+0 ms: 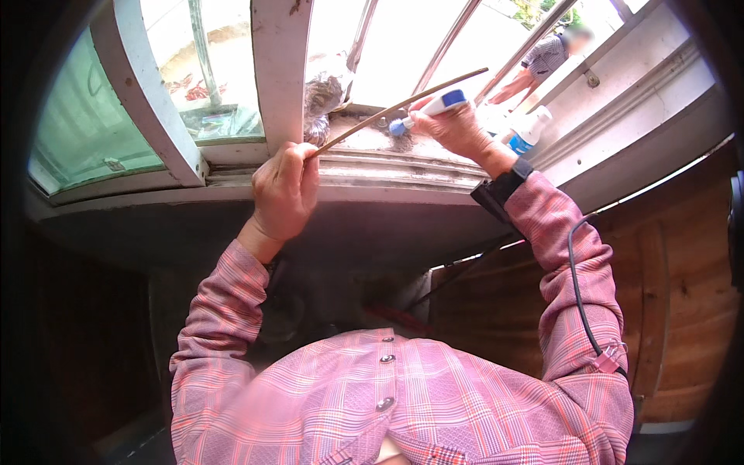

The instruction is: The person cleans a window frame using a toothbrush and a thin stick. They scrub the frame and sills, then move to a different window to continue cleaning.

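Note:
My left hand (285, 186) is closed on one end of a thin brown stick (364, 122), which slants up to the right above the window sill. My right hand (457, 132) grips a white-and-blue handled tool (446, 101) with a small blue tip, held low over the dusty sill track (372, 167). Whether the right fingers also touch the stick is unclear. A white bottle with a blue label (524, 139) stands just right of that hand. A crumpled bundle (324, 97), too unclear to identify, lies beside the upright white frame.
A green-tinted sliding pane (89, 132) and white window frame (279, 77) are at the left. Metal bars (446, 43) cross the opening; a person (546, 58) is outside them at the upper right. Below the sill, a brown wooden panel (666, 287) stands at the right.

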`<state>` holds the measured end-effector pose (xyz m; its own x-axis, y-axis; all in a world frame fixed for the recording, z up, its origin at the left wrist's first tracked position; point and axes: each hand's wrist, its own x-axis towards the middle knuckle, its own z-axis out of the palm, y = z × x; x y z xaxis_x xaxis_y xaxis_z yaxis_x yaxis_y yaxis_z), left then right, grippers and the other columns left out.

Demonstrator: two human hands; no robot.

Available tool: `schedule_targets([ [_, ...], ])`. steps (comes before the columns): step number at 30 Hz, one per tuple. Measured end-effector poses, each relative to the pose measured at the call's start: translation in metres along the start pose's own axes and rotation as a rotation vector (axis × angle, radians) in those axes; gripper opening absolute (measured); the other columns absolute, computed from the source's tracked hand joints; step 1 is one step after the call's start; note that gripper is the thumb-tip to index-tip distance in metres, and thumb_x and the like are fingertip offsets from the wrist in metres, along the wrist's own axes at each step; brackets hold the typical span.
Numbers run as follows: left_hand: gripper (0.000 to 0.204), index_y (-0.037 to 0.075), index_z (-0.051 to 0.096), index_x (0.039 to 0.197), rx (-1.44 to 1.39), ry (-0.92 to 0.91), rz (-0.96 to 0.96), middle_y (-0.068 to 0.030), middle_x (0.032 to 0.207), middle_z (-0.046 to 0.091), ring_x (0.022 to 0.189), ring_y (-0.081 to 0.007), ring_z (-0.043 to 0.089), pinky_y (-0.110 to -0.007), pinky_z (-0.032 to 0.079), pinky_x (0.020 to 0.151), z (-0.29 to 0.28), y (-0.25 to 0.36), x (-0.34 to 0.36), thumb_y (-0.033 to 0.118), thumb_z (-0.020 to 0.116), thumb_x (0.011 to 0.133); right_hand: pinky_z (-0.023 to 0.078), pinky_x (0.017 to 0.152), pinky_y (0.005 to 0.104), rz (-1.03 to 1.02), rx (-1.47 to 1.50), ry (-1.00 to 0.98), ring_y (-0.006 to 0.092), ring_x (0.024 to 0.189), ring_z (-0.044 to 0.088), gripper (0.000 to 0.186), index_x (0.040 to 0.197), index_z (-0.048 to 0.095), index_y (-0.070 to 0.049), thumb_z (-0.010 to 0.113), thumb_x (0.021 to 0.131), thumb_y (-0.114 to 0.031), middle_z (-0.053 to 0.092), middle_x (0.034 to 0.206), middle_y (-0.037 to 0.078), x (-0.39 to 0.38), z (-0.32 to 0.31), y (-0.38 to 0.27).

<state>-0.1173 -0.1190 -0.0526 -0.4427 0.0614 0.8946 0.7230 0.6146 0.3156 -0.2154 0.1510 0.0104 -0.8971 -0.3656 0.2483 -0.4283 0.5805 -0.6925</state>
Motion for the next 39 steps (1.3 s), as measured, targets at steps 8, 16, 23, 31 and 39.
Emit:
schedule_targets([
  [8, 0.011, 0.002, 0.054, 0.098, 0.025, -0.036, 0.019, -0.0150, 0.082, 0.058, 0.069, -0.0323, 0.061, -0.036, 0.049, 0.062, -0.003, -0.001, -0.005, 0.000, 0.058, 0.088, 0.054, 0.064, 0.0273, -0.428, -0.246, 0.056, 0.0106, 0.070, 0.066, 0.011, 0.091, 0.070, -0.007, 0.070, 0.082, -0.014, 0.070, 0.077, 0.002, 0.021, 0.024, -0.015],
  [16, 0.010, 0.003, 0.055, 0.096, 0.062, -0.004, 0.015, -0.0141, 0.080, 0.059, 0.069, -0.0323, 0.062, -0.037, 0.049, 0.060, 0.002, 0.001, 0.000, 0.002, 0.060, 0.087, 0.055, 0.059, 0.0282, -0.212, -0.061, -0.020, 0.0104, 0.065, 0.065, 0.015, 0.085, 0.069, -0.002, 0.069, 0.080, -0.016, 0.069, 0.072, 0.004, 0.034, 0.028, -0.022],
  [23, 0.009, 0.004, 0.055, 0.096, 0.128, -0.011, -0.041, -0.0143, 0.084, 0.061, 0.075, -0.0333, 0.064, -0.039, 0.050, 0.065, -0.001, 0.002, -0.001, 0.006, 0.059, 0.088, 0.055, 0.064, 0.0294, -0.203, 0.193, -0.056, 0.0134, 0.066, 0.065, 0.019, 0.085, 0.069, -0.004, 0.068, 0.082, -0.023, 0.068, 0.073, 0.006, 0.038, 0.037, -0.024],
  [31, 0.009, 0.004, 0.055, 0.095, 0.130, -0.021, -0.082, -0.0147, 0.085, 0.062, 0.077, -0.0351, 0.064, -0.040, 0.050, 0.067, 0.001, 0.004, 0.000, 0.006, 0.058, 0.088, 0.056, 0.068, 0.0310, -0.175, 0.092, -0.095, 0.0161, 0.068, 0.067, 0.019, 0.088, 0.069, -0.005, 0.065, 0.082, -0.023, 0.069, 0.079, 0.008, 0.039, 0.034, -0.019],
  [39, 0.008, 0.004, 0.054, 0.095, 0.120, 0.005, -0.056, -0.0145, 0.084, 0.061, 0.075, -0.0348, 0.063, -0.040, 0.050, 0.065, 0.003, 0.004, -0.001, 0.006, 0.058, 0.088, 0.054, 0.069, 0.0276, -0.191, 0.170, -0.217, 0.0122, 0.074, 0.063, 0.013, 0.089, 0.069, -0.004, 0.065, 0.079, -0.011, 0.067, 0.081, 0.004, 0.015, 0.016, -0.013],
])
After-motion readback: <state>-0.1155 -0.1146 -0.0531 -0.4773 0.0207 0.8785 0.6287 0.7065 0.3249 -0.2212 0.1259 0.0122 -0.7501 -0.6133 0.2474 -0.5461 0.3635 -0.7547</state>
